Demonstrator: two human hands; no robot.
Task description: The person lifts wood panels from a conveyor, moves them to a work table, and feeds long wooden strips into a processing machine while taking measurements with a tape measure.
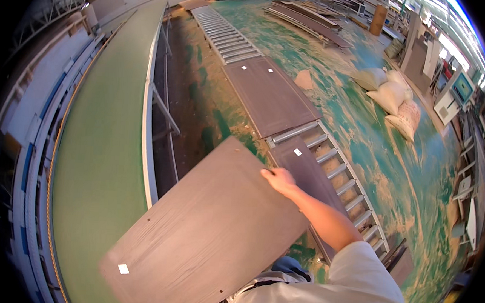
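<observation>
A large brown wood-grain panel (206,215) with a small white sticker (123,268) slants in front of me, its lower left part over the green conveyor belt (103,144). My right hand (280,180) is closed on the panel's upper right edge, fingers curled over it. My left hand does not show. Beyond the right hand, a roller conveyor (337,172) carries a narrow brown board (306,165) with a white sticker. A wider brown panel (270,95) with two white stickers lies farther along the same line.
More rollers (227,32) run toward the back. Stacked boards (307,20) lie on the far floor. Several filled sacks (391,93) rest on the dusty green floor at right, near a machine with a screen (455,97). A metal rail (147,119) edges the belt.
</observation>
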